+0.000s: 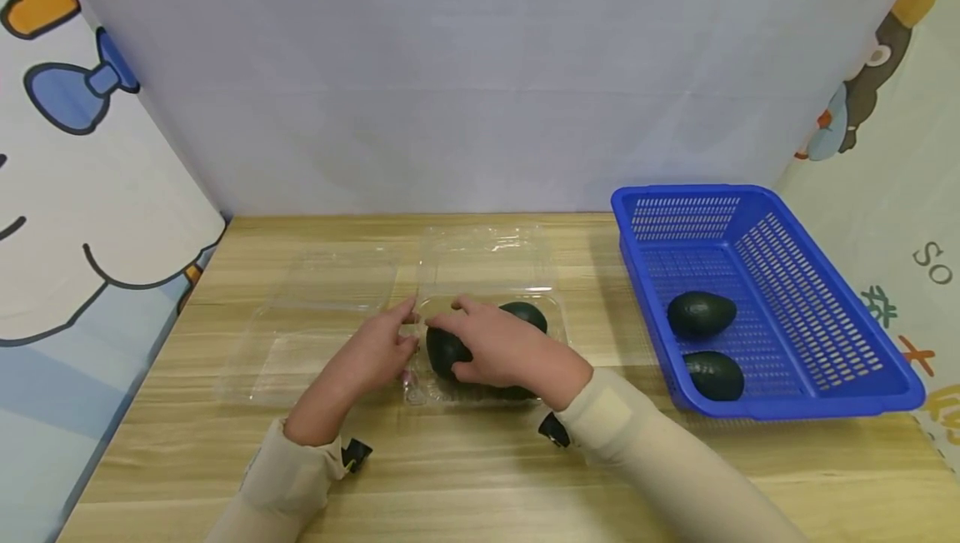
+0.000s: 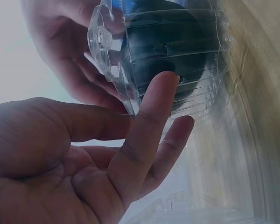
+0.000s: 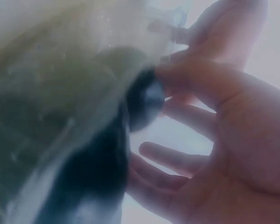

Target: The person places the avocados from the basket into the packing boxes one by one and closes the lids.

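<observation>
A clear plastic clamshell box (image 1: 558, 318) lies with its lid tipped back, holding dark green avocados. My right hand (image 1: 495, 347) is over the box, thumb and fingers around an avocado (image 1: 442, 351) at its left end. Another avocado (image 1: 528, 312) shows behind that hand; part of the contents is hidden beneath it. At the box's left edge is my left hand (image 1: 378, 351), its fairly straight fingers touching the side. In the left wrist view, the index finger (image 2: 151, 107) lies against the ribbed wall. The right wrist view is hazy, with an avocado (image 3: 147, 100) at the fingertips.
To the left lies a second clear clamshell box (image 1: 300, 351), its lid opened back. A blue plastic basket (image 1: 810, 406) stands at the right with two avocados (image 1: 701, 314) in it. A pale cloth (image 1: 420, 85) hangs behind the wooden table (image 1: 450, 476).
</observation>
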The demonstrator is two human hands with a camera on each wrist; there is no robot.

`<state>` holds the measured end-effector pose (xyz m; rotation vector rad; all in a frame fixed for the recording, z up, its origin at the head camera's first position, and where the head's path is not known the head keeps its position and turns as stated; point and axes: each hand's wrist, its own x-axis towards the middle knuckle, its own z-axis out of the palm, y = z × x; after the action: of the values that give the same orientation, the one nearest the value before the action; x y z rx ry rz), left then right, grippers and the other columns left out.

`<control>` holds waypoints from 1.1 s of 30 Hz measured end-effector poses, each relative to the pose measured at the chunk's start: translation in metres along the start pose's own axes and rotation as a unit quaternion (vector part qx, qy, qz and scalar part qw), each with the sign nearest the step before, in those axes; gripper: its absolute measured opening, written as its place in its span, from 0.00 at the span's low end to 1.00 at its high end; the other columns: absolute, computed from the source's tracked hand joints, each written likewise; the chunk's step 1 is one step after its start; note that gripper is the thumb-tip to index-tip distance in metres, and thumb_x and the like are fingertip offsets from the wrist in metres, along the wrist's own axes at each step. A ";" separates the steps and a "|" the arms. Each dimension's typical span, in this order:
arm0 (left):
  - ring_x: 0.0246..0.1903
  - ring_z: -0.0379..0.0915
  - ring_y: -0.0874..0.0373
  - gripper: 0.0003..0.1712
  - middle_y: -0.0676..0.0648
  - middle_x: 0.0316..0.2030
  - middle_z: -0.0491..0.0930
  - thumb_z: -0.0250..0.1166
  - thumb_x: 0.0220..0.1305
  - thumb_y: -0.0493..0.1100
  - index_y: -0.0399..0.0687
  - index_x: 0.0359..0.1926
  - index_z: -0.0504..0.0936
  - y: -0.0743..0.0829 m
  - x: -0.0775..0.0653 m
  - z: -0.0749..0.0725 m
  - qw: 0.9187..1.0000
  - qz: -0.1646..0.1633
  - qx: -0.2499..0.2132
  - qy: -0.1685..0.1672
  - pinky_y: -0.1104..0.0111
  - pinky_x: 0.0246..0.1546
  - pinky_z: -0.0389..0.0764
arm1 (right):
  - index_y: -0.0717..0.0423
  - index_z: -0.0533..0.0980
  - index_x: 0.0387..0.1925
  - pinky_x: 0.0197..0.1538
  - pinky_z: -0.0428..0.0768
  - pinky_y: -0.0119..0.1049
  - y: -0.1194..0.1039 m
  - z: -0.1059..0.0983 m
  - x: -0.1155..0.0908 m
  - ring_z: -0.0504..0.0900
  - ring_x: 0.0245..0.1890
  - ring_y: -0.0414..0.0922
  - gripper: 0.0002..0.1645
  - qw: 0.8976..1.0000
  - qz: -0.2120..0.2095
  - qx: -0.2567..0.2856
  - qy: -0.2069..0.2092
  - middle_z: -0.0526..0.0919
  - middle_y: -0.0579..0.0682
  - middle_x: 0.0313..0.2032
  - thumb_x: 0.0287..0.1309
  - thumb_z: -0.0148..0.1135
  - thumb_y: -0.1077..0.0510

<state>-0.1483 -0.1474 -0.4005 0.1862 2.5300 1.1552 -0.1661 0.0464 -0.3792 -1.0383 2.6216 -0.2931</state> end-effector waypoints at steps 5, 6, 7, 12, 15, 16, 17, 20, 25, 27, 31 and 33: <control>0.31 0.80 0.55 0.37 0.33 0.63 0.66 0.53 0.69 0.31 0.35 0.74 0.47 -0.001 0.000 0.001 1.000 0.008 0.000 0.005 0.67 0.26 0.78 | 0.42 0.65 0.69 0.46 0.78 0.42 0.006 -0.007 -0.001 0.74 0.54 0.52 0.38 1.000 0.003 0.004 0.023 0.64 0.57 0.64 0.57 0.65 0.51; 0.33 0.81 0.54 0.37 0.34 0.63 0.66 0.53 0.69 0.31 0.35 0.74 0.48 -0.001 0.000 0.001 1.000 0.008 0.001 0.007 0.67 0.26 0.78 | 0.42 0.65 0.69 0.45 0.78 0.41 0.008 -0.008 -0.002 0.74 0.54 0.52 0.38 1.000 0.005 0.006 0.027 0.64 0.57 0.64 0.57 0.65 0.51; 0.36 0.81 0.53 0.37 0.33 0.63 0.66 0.53 0.69 0.30 0.35 0.73 0.48 -0.001 0.000 0.001 1.000 0.011 0.003 0.008 0.68 0.26 0.78 | 0.42 0.65 0.69 0.45 0.78 0.41 0.009 -0.010 -0.003 0.74 0.54 0.53 0.38 0.999 0.006 0.009 0.033 0.64 0.57 0.63 0.56 0.65 0.52; 0.38 0.80 0.52 0.37 0.33 0.63 0.67 0.53 0.69 0.30 0.35 0.73 0.48 -0.001 0.001 0.002 1.000 0.010 0.005 0.010 0.68 0.26 0.79 | 0.41 0.64 0.69 0.42 0.76 0.41 0.017 -0.020 -0.009 0.73 0.52 0.51 0.38 0.998 0.014 0.029 0.057 0.64 0.55 0.63 0.56 0.64 0.53; 0.32 0.80 0.54 0.37 0.34 0.63 0.66 0.53 0.69 0.31 0.36 0.74 0.47 0.000 0.001 0.002 1.000 0.004 0.001 0.008 0.67 0.26 0.79 | 0.42 0.63 0.69 0.42 0.76 0.42 0.024 -0.027 -0.010 0.74 0.50 0.50 0.37 0.996 0.024 0.043 0.069 0.63 0.55 0.63 0.59 0.63 0.53; 0.31 0.80 0.55 0.38 0.34 0.63 0.66 0.53 0.69 0.31 0.36 0.74 0.47 0.000 0.001 0.002 1.000 0.003 0.000 0.008 0.67 0.26 0.79 | 0.42 0.63 0.70 0.43 0.76 0.42 0.027 -0.028 -0.010 0.74 0.50 0.50 0.37 0.996 0.027 0.046 0.075 0.63 0.55 0.63 0.60 0.62 0.53; 0.29 0.79 0.56 0.38 0.34 0.64 0.65 0.54 0.69 0.31 0.36 0.74 0.46 0.000 0.001 0.002 1.000 0.004 -0.003 0.007 0.67 0.25 0.79 | 0.43 0.63 0.70 0.44 0.76 0.43 0.030 -0.029 -0.010 0.74 0.50 0.50 0.37 0.995 0.032 0.048 0.082 0.63 0.55 0.63 0.60 0.62 0.53; 0.24 0.79 0.56 0.40 0.33 0.64 0.64 0.54 0.68 0.30 0.36 0.74 0.43 0.000 0.001 0.002 1.000 0.007 -0.013 0.009 0.66 0.24 0.79 | 0.46 0.64 0.69 0.48 0.76 0.46 0.041 -0.031 -0.009 0.74 0.51 0.52 0.36 0.992 0.037 0.060 0.109 0.64 0.57 0.63 0.59 0.63 0.53; 0.18 0.77 0.57 0.43 0.33 0.65 0.63 0.53 0.68 0.30 0.37 0.74 0.38 -0.001 0.001 0.002 1.000 0.007 -0.024 0.010 0.65 0.21 0.78 | 0.48 0.65 0.69 0.53 0.74 0.51 0.054 -0.031 -0.010 0.70 0.57 0.56 0.37 0.984 0.062 0.085 0.144 0.63 0.58 0.63 0.58 0.63 0.53; 0.18 0.76 0.57 0.43 0.33 0.65 0.63 0.53 0.68 0.30 0.38 0.75 0.38 -0.001 0.001 0.002 1.000 0.005 -0.022 0.009 0.64 0.21 0.77 | 0.48 0.65 0.69 0.54 0.73 0.52 0.059 -0.031 -0.011 0.67 0.59 0.58 0.36 0.981 0.076 0.092 0.153 0.63 0.59 0.64 0.58 0.62 0.53; 0.18 0.76 0.57 0.42 0.33 0.66 0.62 0.52 0.68 0.30 0.38 0.75 0.37 -0.001 0.001 0.002 1.000 0.003 -0.018 0.008 0.64 0.20 0.77 | 0.46 0.64 0.69 0.55 0.72 0.55 0.066 -0.030 -0.013 0.66 0.60 0.61 0.37 0.976 0.105 0.103 0.160 0.62 0.60 0.64 0.58 0.61 0.51; 0.17 0.76 0.57 0.42 0.33 0.66 0.62 0.51 0.68 0.30 0.39 0.75 0.37 -0.001 0.002 0.002 1.000 0.002 -0.019 0.008 0.64 0.20 0.76 | 0.45 0.64 0.69 0.55 0.71 0.55 0.071 -0.028 -0.013 0.65 0.61 0.61 0.37 0.974 0.121 0.112 0.158 0.61 0.60 0.65 0.58 0.61 0.51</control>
<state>-0.1493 -0.1462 -0.4024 0.1730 2.5200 1.2089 -0.2116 0.1083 -0.3710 -0.6337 2.8691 -0.7288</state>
